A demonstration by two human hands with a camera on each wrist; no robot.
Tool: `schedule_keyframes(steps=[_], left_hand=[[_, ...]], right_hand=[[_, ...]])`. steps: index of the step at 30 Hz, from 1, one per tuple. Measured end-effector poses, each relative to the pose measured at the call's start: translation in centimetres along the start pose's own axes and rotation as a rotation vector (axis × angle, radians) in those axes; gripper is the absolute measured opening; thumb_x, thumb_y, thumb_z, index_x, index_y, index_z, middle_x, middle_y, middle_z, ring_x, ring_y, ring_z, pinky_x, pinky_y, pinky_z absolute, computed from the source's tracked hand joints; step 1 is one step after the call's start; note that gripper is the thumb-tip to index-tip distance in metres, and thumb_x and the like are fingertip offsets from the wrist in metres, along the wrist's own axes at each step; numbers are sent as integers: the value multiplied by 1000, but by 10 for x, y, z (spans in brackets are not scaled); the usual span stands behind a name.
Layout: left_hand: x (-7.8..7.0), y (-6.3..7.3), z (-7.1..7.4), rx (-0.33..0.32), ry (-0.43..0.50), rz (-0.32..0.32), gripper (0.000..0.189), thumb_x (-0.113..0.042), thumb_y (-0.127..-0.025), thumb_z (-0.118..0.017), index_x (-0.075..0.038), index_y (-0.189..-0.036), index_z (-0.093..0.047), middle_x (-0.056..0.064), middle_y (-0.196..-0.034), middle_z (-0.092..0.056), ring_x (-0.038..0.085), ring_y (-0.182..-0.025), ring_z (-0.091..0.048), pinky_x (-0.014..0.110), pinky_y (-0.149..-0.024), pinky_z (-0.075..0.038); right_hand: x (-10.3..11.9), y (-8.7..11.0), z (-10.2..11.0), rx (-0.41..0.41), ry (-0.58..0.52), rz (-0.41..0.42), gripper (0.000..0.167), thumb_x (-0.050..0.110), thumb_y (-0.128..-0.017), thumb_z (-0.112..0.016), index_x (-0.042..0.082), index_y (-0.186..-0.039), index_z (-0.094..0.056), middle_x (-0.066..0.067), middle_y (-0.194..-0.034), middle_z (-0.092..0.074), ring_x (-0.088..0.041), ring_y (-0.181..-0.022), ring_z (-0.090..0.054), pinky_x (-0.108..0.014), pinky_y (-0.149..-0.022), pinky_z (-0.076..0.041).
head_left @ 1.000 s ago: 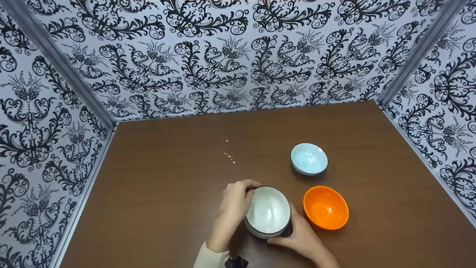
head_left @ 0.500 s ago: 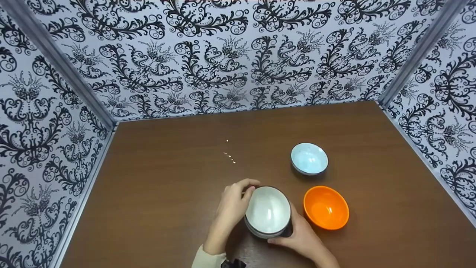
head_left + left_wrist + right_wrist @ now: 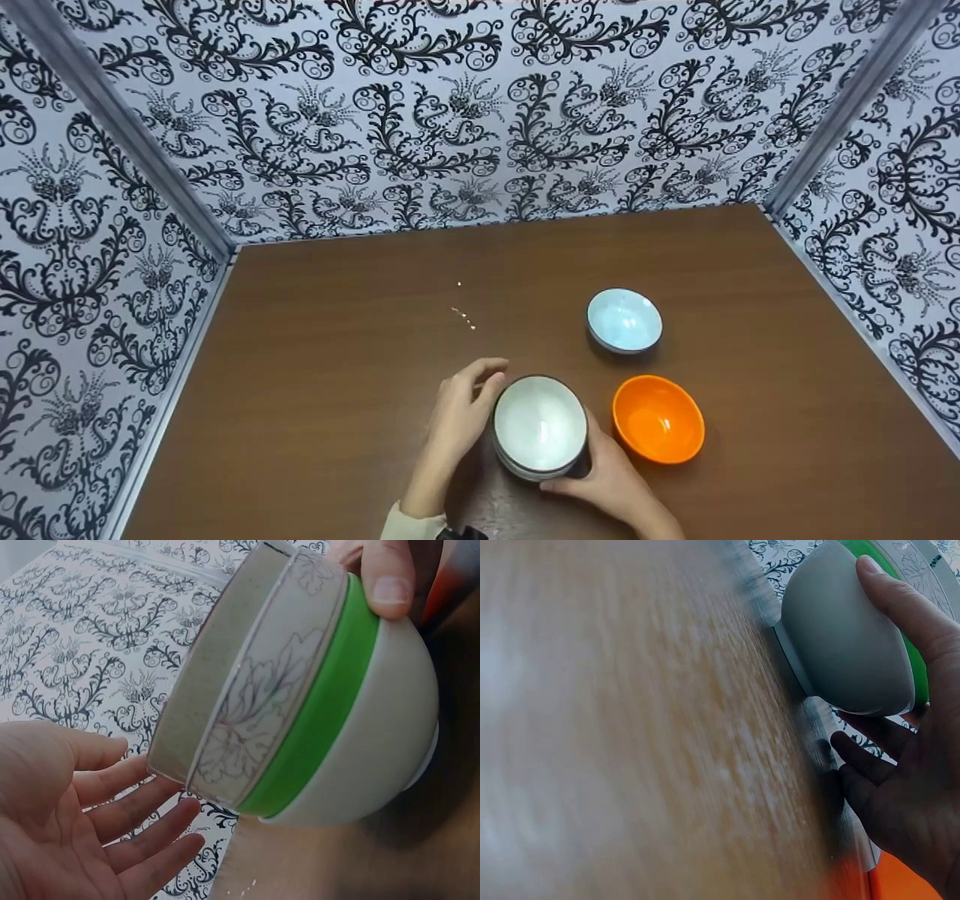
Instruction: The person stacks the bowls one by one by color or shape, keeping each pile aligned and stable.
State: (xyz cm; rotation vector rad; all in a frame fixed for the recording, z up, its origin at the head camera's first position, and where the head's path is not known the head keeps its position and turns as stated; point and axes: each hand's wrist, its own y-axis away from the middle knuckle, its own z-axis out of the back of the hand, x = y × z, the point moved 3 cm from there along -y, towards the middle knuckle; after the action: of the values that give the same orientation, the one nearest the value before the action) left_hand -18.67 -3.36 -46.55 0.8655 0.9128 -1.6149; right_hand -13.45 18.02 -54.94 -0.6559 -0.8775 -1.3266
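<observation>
A stack of nested bowls [image 3: 540,422] stands near the front of the brown table, a pale bowl with a dark rim uppermost. From the side, the left wrist view shows a white bowl [image 3: 375,727] at the bottom, a green bowl [image 3: 319,701] inside it, and a leaf-patterned bowl [image 3: 259,701] above. My right hand [image 3: 611,476] holds the stack from the right, its thumb on the white bowl's side. To the left of the stack, my left hand [image 3: 459,412] has its fingers loosely extended near the rim; whether a fingertip touches cannot be told.
An orange bowl [image 3: 658,420] sits just right of the stack. Farther back is a light blue bowl [image 3: 624,321]. Small pale marks [image 3: 463,315] lie on the brown table [image 3: 337,360]. Patterned walls [image 3: 450,112] enclose the table's back and sides.
My left hand has let go of the stack's rim and moved a little to the left. The right hand and the bowls have kept their places.
</observation>
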Motion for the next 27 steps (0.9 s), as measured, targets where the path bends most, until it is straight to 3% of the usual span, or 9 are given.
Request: schedule_keyframes(steps=[9, 18, 21, 27], left_hand=[[10, 6, -1, 13, 89, 1, 29, -25, -103, -54, -9, -122, -69, 10, -121, -72, 29, -117, -66, 45, -100, -53], [15, 10, -9, 37, 176, -27, 30, -20, -104, -52, -16, -132, -64, 5, -131, -68, 22, -126, -61, 44, -106, -49], [16, 11, -11, 39, 187, -10, 31, -22, -104, -52, -18, -133, -64, 3, -132, -67, 21, -127, -60, 43, -108, -48], [26, 15, -15, 25, 241, 37, 35, -23, -104, -52, -10, -135, -62, 7, -131, -68, 23, -126, -60, 33, -106, -49]], right_hand=[[0, 1, 0, -6, 1, -2, 127, 50, -57, -94, 16, -157, -24, 0, -152, -47, -17, -133, -48, -49, -117, -37], [-1, 1, 0, -16, 0, 0, 126, 52, -57, -93, 13, -156, -26, 0, -150, -49, -16, -132, -50, -48, -116, -38], [-2, 1, 0, -9, -1, -4, 126, 53, -57, -93, 13, -156, -26, -1, -150, -49, -16, -132, -49, -49, -116, -38], [-2, 0, -1, -13, 8, 1, 125, 53, -57, -93, 13, -156, -27, -2, -150, -49, -17, -132, -50, -51, -116, -37]])
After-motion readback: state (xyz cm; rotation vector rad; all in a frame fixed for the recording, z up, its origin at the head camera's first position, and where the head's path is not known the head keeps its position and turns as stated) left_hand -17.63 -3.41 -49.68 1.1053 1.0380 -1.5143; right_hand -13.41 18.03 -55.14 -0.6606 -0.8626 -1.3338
